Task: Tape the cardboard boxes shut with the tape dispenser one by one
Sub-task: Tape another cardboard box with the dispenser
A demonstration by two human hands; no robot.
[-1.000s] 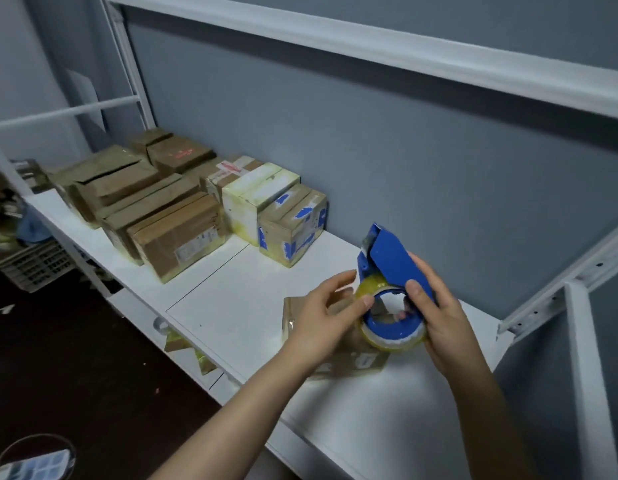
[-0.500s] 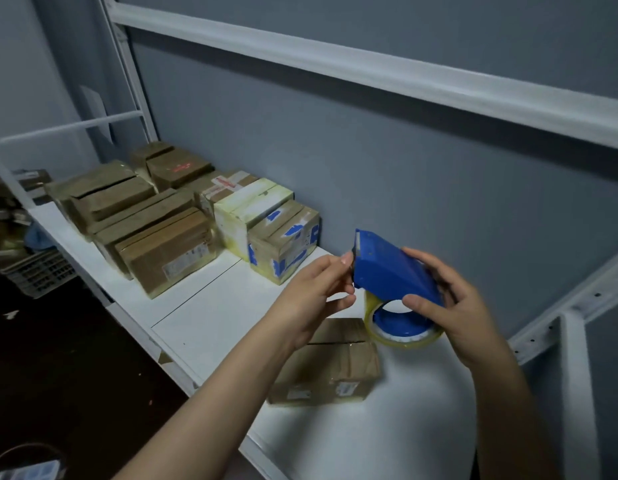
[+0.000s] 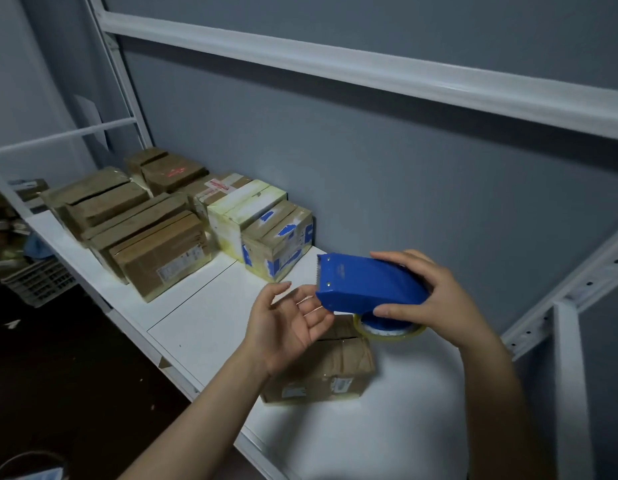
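Note:
My right hand [image 3: 435, 299] grips a blue tape dispenser [image 3: 366, 284] in the air, its toothed blade pointing left and its clear tape roll [image 3: 387, 330] hanging underneath. My left hand [image 3: 290, 323] is open, palm up, just left of and below the blade, fingertips close to the dispenser's lower edge. Under both hands a small brown cardboard box [image 3: 321, 372] with white labels lies on the white shelf [image 3: 203, 320]. Several more cardboard boxes [image 3: 162, 251] stand in rows at the shelf's far left.
A box with blue tape patches [image 3: 280, 240] and a yellowish-white box [image 3: 241, 209] sit closest to my hands. The grey wall runs behind the shelf. A white rail [image 3: 335, 64] crosses overhead, a white upright [image 3: 570, 375] stands at right. A plastic crate [image 3: 37, 282] is on the dark floor.
My right hand has tipped the dispenser flatter, blade toward the left. My left hand has let go of the blade end and opened, palm up, below it.

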